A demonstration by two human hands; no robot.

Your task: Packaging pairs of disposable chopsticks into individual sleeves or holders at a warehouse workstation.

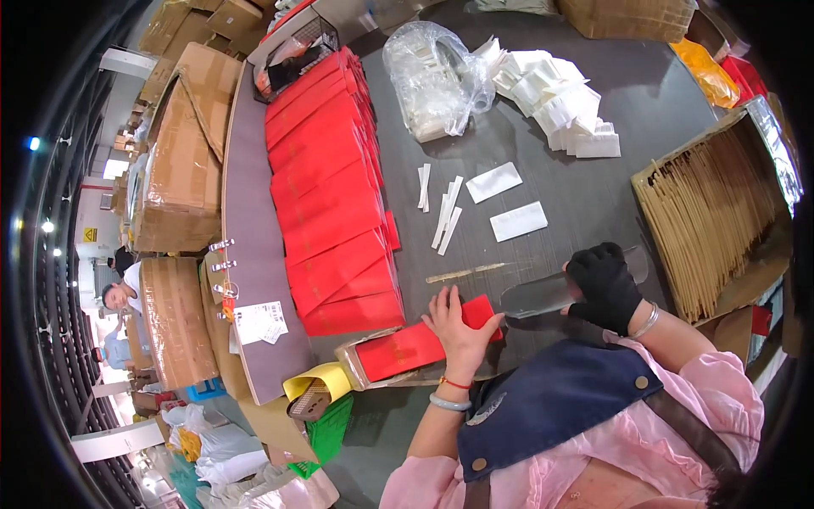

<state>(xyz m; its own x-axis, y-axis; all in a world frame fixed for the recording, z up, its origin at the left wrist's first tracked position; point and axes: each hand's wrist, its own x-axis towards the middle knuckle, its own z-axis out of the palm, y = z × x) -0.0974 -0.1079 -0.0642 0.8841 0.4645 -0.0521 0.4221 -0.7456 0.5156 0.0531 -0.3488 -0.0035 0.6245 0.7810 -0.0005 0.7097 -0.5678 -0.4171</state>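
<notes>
A flat red packet (398, 350) lies at the table's near edge, on a brown cardboard piece. Over its right part my left hand (462, 335) rests with the fingers spread, pressing on it. The thumb tip reaches the end of a long, smoky translucent strip (534, 295) with a rounded end. In a black fingerless glove, my right hand (604, 287) is closed round the strip's right part; its exact kind is unclear. Rows of overlapping red packets (326, 187) fill the table's left side.
White slips (519, 220) lie mid-table. Behind them are a clear plastic bag (432, 81) and a heap of white packets (555, 97). A carton of thin brown upright pieces (704, 212) stands right. Large cartons (182, 161) and a green basket (331, 437) are left.
</notes>
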